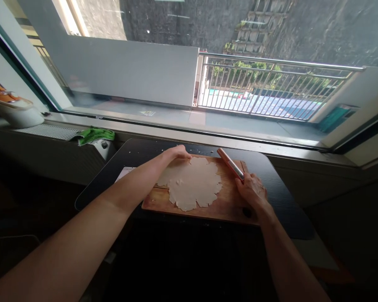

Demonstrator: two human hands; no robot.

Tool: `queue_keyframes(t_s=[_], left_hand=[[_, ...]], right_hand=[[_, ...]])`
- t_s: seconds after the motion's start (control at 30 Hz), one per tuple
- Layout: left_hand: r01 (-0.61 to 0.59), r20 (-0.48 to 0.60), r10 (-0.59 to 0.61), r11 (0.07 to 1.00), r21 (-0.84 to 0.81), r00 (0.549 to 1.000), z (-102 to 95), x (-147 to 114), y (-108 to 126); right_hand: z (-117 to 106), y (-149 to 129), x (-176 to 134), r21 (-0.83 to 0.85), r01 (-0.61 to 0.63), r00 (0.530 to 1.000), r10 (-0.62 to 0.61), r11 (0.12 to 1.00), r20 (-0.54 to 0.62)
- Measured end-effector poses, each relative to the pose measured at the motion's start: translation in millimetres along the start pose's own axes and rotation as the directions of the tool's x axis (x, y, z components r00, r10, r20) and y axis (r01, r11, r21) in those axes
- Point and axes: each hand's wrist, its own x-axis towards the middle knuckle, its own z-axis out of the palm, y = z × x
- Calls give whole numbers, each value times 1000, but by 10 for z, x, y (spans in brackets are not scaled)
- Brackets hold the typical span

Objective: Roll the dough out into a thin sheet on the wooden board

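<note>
A thin, pale sheet of dough with a ragged, cracked edge lies flat on a wooden board. At its far edge, my left hand is closed, thumb and fingers pinching the rim of the sheet; the fingertips are partly hidden. My right hand is wrapped around the near end of a reddish, shiny rolling pin. The pin slants over the right part of the board, apart from the dough. My left forearm crosses in front of the board's left side.
The board rests on a black table with white crumbs near its far edge. A white object lies partly behind my left forearm. A green cloth hangs on the radiator beside a white pot. A window sill runs behind the table.
</note>
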Motion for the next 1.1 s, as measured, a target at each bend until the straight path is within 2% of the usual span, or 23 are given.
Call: queue_keyframes(t_s=[0.2,0.33,0.43,0.6,0.7,0.83,0.87,0.97,1.1], left_hand=[[-32,19,31,999,30,999,94,-61,210],[-34,-6,35,997,75,999,148,-106,297],[-55,3,55,997,46,998,166,-89,264],[-115,-17,114,986,-118,993,131,26,124],[-42,-65,35,992,-121,997,97,110,72],[197,-110,-216,967,-163,970,12,200,-16],[237,-72,-255,951,-201,964,-23,215,-54],[239,-14,-249,944,-228,968,-157,211,-208],[301,184,-258,915,-269,948,-305,36,-436]], right_hand=[[-31,-34,-47,-12,-3,1000,4,1000,5],[-48,-49,-74,-13,-4,1000,4,1000,0],[-35,-48,-78,-13,4,1000,-4,1000,-12],[-6,-38,-66,7,6,1000,-6,1000,-18],[-4,-28,-77,9,12,1000,-12,1000,-11],[-22,-19,-119,38,24,1000,-23,999,-21],[-28,-18,-127,49,31,999,-29,998,-25],[-37,-17,-136,82,36,999,-35,996,-21],[-28,-13,-133,96,32,999,-30,995,-29]])
